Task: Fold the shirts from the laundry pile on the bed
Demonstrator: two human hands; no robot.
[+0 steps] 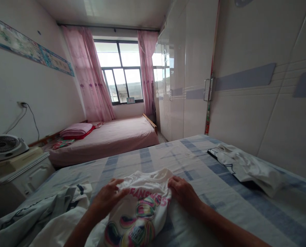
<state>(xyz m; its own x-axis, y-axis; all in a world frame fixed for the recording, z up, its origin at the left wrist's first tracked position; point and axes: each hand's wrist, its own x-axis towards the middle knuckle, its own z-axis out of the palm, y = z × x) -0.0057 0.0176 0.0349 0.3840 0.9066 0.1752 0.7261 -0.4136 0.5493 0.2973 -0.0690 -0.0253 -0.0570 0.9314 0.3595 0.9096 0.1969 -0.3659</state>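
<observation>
A white T-shirt [140, 209] with a colourful print and pink lettering lies on the blue-and-white striped bed [194, 161] in front of me. My left hand [108, 197] rests on the shirt's left shoulder, fingers curled and pinching the cloth. My right hand [182, 192] lies on the shirt's right edge near the collar, fingers pressed down on the fabric.
A heap of pale clothes [47, 212] lies at the left of the bed. A white and black garment [243, 166] lies at the right near the wardrobe [245, 103]. A pink bed [117, 137] stands under the window. A fan [3, 145] sits on a cabinet at left.
</observation>
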